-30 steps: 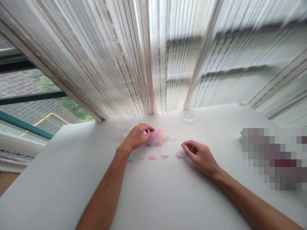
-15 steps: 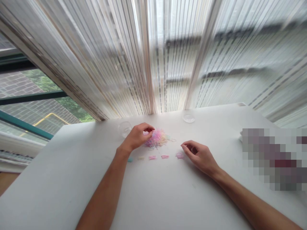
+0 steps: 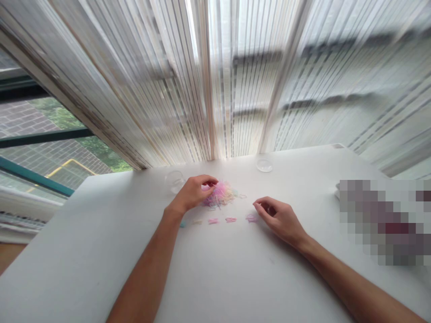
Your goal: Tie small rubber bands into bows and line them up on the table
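On the white table [image 3: 215,278], the left hand [image 3: 197,192] seemingly picks at heaped pastel plastic-looking loops [image 3: 224,195], needing delicacy; its grip, and the right hand's [image 3: 280,218], I can't tell.

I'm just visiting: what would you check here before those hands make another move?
1. Left hand at the colourful pile: ok, fingertips at its left side.
2. Piece pinched in the left fingertips: cannot tell, too small to see.
3. Right hand near the lilac bunch: ok, just right of it.
4. Pink bunches apart from the pile: ok, bare table shows between.
5. Teal bunch fully in view: cannot tell, the left forearm may hide some.
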{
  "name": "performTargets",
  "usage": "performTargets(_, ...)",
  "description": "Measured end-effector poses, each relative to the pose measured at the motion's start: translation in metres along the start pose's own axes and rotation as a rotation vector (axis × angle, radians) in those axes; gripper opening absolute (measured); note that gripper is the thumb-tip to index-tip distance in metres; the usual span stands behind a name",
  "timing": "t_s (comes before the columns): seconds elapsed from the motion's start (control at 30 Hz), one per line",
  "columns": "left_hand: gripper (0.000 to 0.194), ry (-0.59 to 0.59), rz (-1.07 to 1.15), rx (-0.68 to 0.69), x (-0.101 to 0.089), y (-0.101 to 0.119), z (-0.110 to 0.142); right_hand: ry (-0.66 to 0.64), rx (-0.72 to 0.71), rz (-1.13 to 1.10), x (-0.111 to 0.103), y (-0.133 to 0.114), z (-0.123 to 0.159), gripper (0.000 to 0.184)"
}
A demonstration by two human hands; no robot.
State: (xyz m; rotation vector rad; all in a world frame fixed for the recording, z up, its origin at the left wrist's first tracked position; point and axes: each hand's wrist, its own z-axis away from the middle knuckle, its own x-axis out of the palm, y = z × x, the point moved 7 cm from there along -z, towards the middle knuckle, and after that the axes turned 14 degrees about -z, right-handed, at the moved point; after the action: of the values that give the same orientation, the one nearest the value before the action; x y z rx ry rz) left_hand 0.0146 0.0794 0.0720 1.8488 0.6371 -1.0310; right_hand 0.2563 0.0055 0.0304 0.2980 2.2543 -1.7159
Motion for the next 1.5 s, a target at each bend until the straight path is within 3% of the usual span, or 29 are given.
performTargets(0.97,0.021,0.011,0.009,-0.059,-0.0024,-0.0062,0.0,-0.017,-0.011,-0.009,0.0018,-0.0003,0.0002,0.026)
performTargets(1.5,0.018,-0.063,0.056,-0.072,-0.0061,-0.0006,0.0022,-0.019,0.005,-0.009,0.001,0.001,0.0008,0.025)
